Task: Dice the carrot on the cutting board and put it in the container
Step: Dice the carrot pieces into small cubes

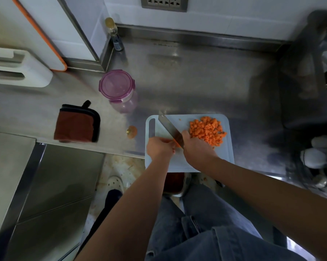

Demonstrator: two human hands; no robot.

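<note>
Carrot remnant point(176, 143) lies near the middle of the pale cutting board point(179, 121), pinched under the curled fingertips of the left hand point(160, 147) and touching the knife point(170, 127), whose handle the right hand point(196, 148) grips. Diced carrot point(207, 130) is heaped just beyond the right hand, and the purple-lidded container point(117, 87) stands on the counter, well apart to the far left.

No text, brand or number legible, dark label on the bottle point(118, 41), standing well beyond and to the left of the right grip point(196, 149) on the knife point(171, 129), too blurred to read, nothing readable nearer that grip
</note>
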